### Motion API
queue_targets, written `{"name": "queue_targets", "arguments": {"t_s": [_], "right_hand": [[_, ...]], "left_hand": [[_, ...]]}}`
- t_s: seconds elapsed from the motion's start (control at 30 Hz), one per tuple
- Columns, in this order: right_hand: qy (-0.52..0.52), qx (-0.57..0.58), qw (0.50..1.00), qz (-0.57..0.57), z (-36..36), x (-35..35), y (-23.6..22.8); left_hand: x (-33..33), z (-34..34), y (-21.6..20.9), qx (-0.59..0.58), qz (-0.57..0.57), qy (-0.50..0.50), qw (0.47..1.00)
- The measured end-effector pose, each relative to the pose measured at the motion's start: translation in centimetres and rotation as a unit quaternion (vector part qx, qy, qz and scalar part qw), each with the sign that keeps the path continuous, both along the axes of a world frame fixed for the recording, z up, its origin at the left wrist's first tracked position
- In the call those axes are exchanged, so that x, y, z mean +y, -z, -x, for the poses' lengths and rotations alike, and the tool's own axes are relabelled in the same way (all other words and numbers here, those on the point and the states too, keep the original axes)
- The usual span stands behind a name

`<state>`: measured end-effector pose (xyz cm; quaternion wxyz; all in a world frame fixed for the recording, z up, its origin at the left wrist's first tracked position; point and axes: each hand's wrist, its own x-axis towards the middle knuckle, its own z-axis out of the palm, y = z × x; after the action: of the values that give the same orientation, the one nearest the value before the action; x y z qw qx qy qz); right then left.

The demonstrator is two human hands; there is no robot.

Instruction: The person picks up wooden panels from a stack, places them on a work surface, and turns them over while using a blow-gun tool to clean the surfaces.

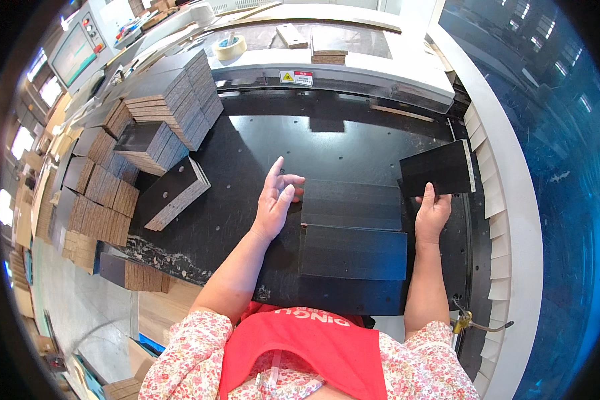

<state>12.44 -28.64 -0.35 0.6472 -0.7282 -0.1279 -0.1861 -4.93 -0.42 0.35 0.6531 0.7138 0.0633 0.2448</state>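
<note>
My right hand (433, 219) grips the near edge of a dark rectangular board (435, 167), thumb on top, at the right side of the black machine table (247, 180). The board is tilted, and its pale cut edge faces right. In the middle lie dark boards in two groups, a farther one (351, 207) and a nearer one (353, 253). How many layers they have, I cannot tell. By the left edge of the farther group is my left hand (275, 203), fingers apart with nothing in them. Its fingertips are close to that edge; whether they touch is unclear.
Stacked boards (170, 93) with brown cut edges line the left side, beside a leaning dark piece (173, 193). At the back, a tape roll (230, 47) sits on the machine. A white curved guard (513, 200) borders the right, near a brass-coloured valve (463, 322).
</note>
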Motion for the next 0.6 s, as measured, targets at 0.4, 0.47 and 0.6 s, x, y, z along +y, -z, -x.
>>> {"name": "queue_targets", "arguments": {"t_s": [0.4, 0.47, 0.6], "right_hand": [[0.002, 0.01, 1.0, 0.0, 0.1, 0.3, -0.1], [-0.004, 0.01, 1.0, -0.001, 0.4, 0.5, -0.4], [0.013, 0.007, 0.998, 0.061, 0.8, 0.3, -0.1]], "left_hand": [[7.3, -10.5, 0.9, 0.01, -0.434, -0.121, 0.893], [7.3, -12.9, 0.7, 0.016, -0.496, -0.121, 0.86], [7.0, -17.2, 0.5, 0.023, -0.554, -0.095, 0.827]]}}
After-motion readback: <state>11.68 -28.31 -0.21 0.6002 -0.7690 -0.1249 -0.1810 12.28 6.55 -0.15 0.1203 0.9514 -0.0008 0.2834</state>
